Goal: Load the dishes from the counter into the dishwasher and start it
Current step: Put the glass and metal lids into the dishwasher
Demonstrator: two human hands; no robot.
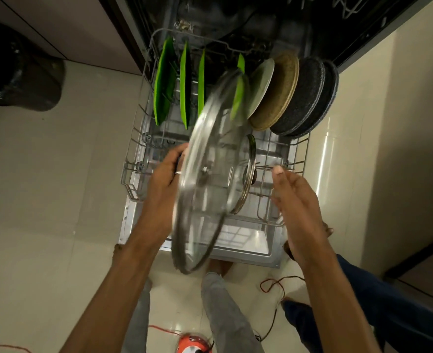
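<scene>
My left hand (165,171) grips the knob of a large glass lid (205,174) and holds it on edge above the dishwasher's pulled-out lower rack (134,159). My right hand (295,197) hovers to the lid's right with fingers apart, holding nothing. A smaller glass lid (249,174) stands in the rack just behind the large one. Several green plates (163,82) stand upright at the rack's back left. To their right lean a pale plate (262,85), a tan plate (277,90) and two dark speckled plates (304,95).
The open dishwasher door (246,240) lies under the rack. A black bin (14,67) stands on the floor at left. Red and black cables (274,284) and an orange device (192,343) lie on the tiles by my legs. Another person's blue-trousered leg (378,301) is at right.
</scene>
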